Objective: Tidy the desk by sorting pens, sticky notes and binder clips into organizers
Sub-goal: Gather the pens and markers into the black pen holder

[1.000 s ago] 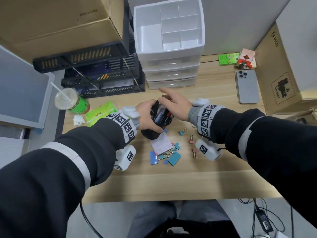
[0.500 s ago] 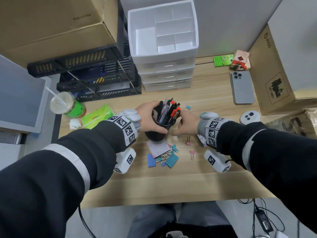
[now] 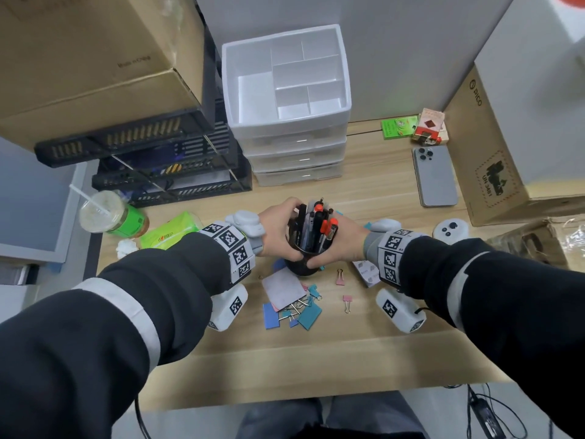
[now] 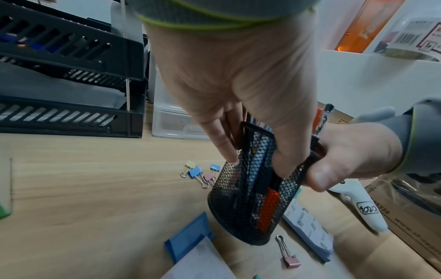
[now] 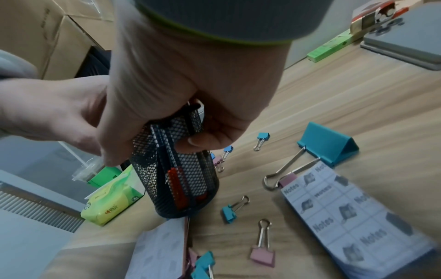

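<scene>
A black mesh pen cup (image 3: 304,264) filled with black and red pens (image 3: 316,223) is at the middle of the desk, tilted, its base close to the wood. My left hand (image 3: 275,236) grips its left side, and my right hand (image 3: 343,245) grips its right side. In the left wrist view my fingers (image 4: 222,143) curl round the cup (image 4: 245,203). In the right wrist view my thumb presses on the mesh (image 5: 183,181). Sticky note pads (image 3: 282,288) (image 5: 353,217) and several binder clips (image 3: 308,315) (image 5: 262,251) lie scattered in front of the cup.
A white drawer organizer (image 3: 285,128) with open top compartments stands behind the cup. Black paper trays (image 3: 164,172) and a cardboard box fill the back left. A drink cup (image 3: 104,212), tissue pack (image 3: 167,231), phone (image 3: 435,175), white controller (image 3: 449,231) and boxes surround the area.
My right hand came off the top of the pens and moved down to the cup's right side. Both hands now hold the cup, which stands more upright.
</scene>
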`<action>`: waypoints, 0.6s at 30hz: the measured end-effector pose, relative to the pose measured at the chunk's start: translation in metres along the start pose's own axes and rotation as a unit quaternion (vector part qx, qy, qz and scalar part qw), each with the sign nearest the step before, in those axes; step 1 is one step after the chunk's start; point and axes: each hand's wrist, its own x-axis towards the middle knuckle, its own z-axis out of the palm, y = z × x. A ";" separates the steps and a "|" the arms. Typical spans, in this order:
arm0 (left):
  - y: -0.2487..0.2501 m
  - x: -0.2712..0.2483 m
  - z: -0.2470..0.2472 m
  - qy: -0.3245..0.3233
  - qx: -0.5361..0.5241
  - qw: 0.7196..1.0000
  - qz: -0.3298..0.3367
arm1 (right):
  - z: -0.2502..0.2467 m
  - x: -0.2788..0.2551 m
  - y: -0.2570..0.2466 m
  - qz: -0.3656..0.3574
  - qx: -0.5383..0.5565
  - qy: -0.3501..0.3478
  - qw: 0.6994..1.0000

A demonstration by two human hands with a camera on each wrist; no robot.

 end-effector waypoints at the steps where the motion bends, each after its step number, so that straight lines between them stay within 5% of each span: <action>1: -0.001 0.003 -0.001 -0.001 -0.008 1.000 -0.002 | -0.003 0.001 0.000 0.007 -0.013 -0.001 1.000; 8: 0.007 0.031 -0.009 0.030 -0.009 0.999 -0.028 | -0.044 0.001 0.003 0.029 -0.026 0.068 0.997; 18: -0.020 0.052 -0.010 -0.038 0.073 0.984 -0.158 | -0.146 0.029 0.016 0.114 -0.055 0.299 0.946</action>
